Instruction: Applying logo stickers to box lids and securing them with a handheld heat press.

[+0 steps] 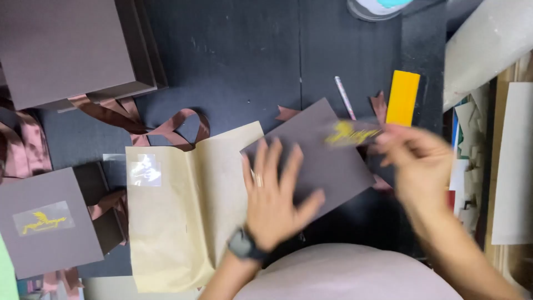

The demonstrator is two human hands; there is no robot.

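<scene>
1. The brown card point(327, 161) lies tilted on the black desk point(233, 66), partly over the tan paper point(183, 211).
2. The card is pressed flat by the left hand point(275, 194), fingers spread, nothing gripped.
3. A gold sticker point(347, 133) is pinched in the right hand point(413, 161); blurred.
4. Judged: the sticker is thin, limp and tacky, best held by an edge.

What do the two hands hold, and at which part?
The right hand pinches a gold sticker at its right end. The left hand holds nothing; it lies flat on the brown card.
</scene>
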